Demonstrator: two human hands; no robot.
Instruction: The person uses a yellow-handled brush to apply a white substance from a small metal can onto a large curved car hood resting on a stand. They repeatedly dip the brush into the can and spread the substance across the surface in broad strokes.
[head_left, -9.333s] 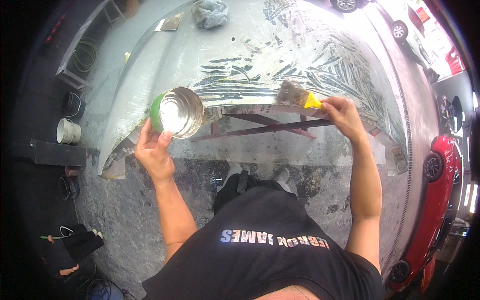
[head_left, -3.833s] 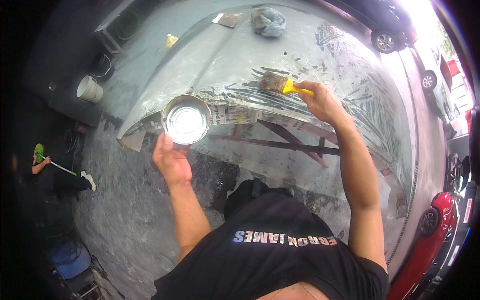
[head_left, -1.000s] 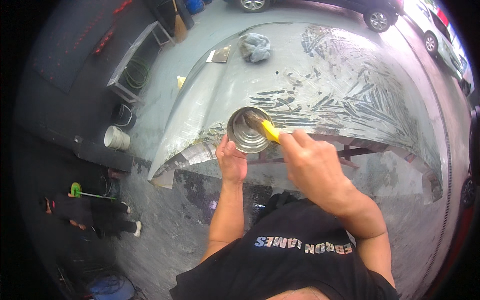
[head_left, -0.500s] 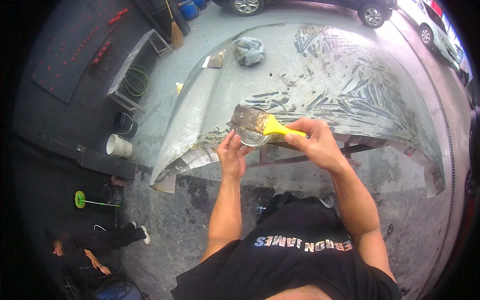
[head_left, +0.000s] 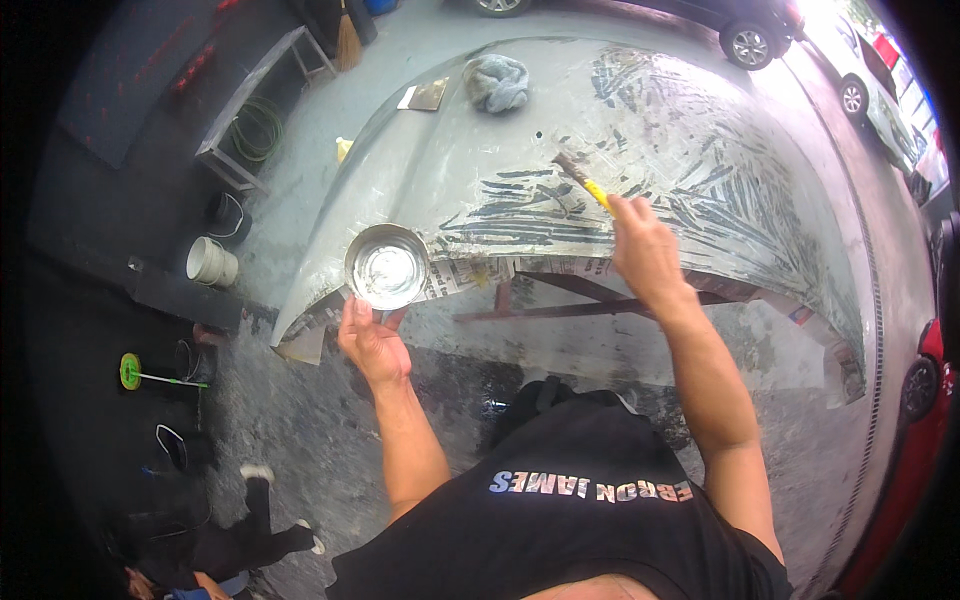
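Note:
My left hand (head_left: 372,348) is closed on a round metal tin (head_left: 419,268), supporting it from below and the near side. Its open top and shiny inside face up. My right hand (head_left: 648,258) grips a yellow-handled paintbrush (head_left: 582,181), its dark bristles over or on a large grey curved car hood (head_left: 430,185); contact cannot be made out. Dark, streaky strokes cover the hood's middle and right side. A crumpled grey-blue cloth (head_left: 496,83) lies at its far part. Left of the cloth rests a flat square piece (head_left: 423,95), part white, part brown.
Newspaper (head_left: 455,278) lines the hood's near edge, above a reddish stand (head_left: 580,285). At left are a white bucket (head_left: 211,261), a metal frame bench (head_left: 225,130) and a coiled green hose (head_left: 257,130). Another person (head_left: 260,525) is at lower left. Cars (head_left: 748,45) stand behind.
The brush has left the tin and moved far and right over the hood. My left hand has carried the tin leftward. The other person has shifted at lower left.

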